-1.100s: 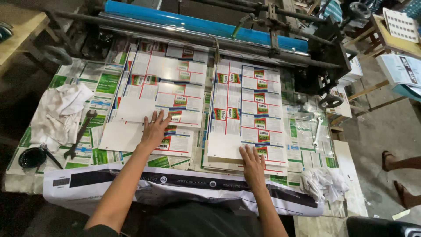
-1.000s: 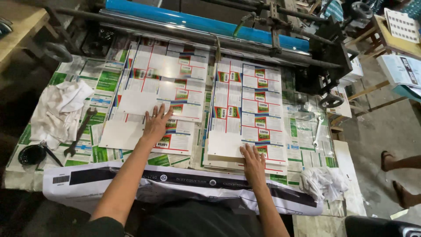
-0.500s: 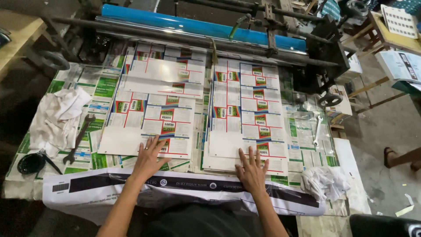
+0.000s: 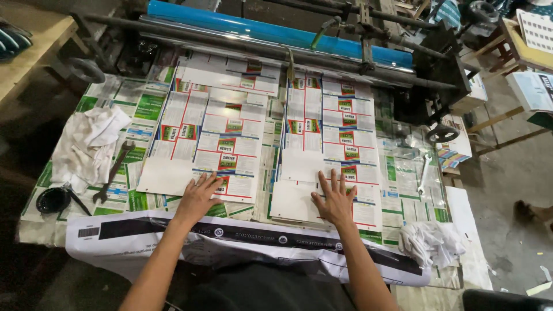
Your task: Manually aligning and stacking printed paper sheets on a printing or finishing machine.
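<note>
While your left hand (image 4: 199, 196) lies flat and open on the left stack of printed sheets (image 4: 216, 138), your right hand (image 4: 336, 198) lies flat on the right stack (image 4: 331, 132). Both stacks run longways from you toward the blue roller (image 4: 276, 30).

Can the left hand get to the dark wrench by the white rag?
Probably yes. The left hand rests flat on the printed sheets, and the dark wrench lies uncovered beside the white rag, with only flat paper between them.

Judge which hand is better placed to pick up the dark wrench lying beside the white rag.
Left hand, probably: it lies flat on the left printed stack, nearer the dark wrench; the right hand rests across the table.
</note>
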